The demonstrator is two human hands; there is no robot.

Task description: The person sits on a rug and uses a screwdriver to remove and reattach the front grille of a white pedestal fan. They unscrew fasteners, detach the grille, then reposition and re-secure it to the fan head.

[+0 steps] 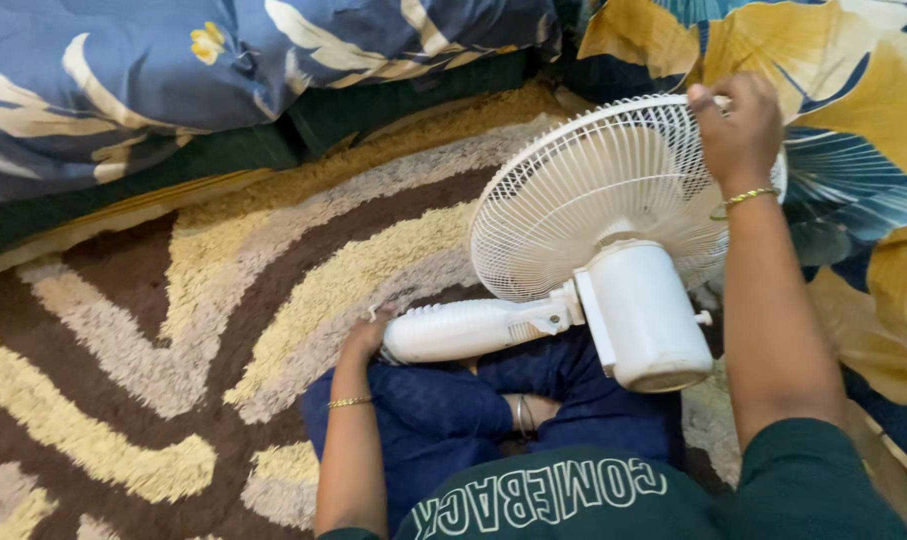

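Her right hand [738, 130] grips the white fan [613, 240]'s round wire grille at one o'clock; left hand [366, 335] cups its smooth plastic base on the shaggy rug [173, 320].

Fan [593, 250] is being held tilted over the lap, above the rug [173, 330]. Its stem [463, 328] is lying toward the left, where the left hand [365, 338] is being pressed against its end. The cage [583, 190] is being gripped at its far right rim by the right hand [738, 125]. Motor housing [643, 315] is sitting nearest the body. Bedding [173, 70] is lying behind the rug and right of the fan.
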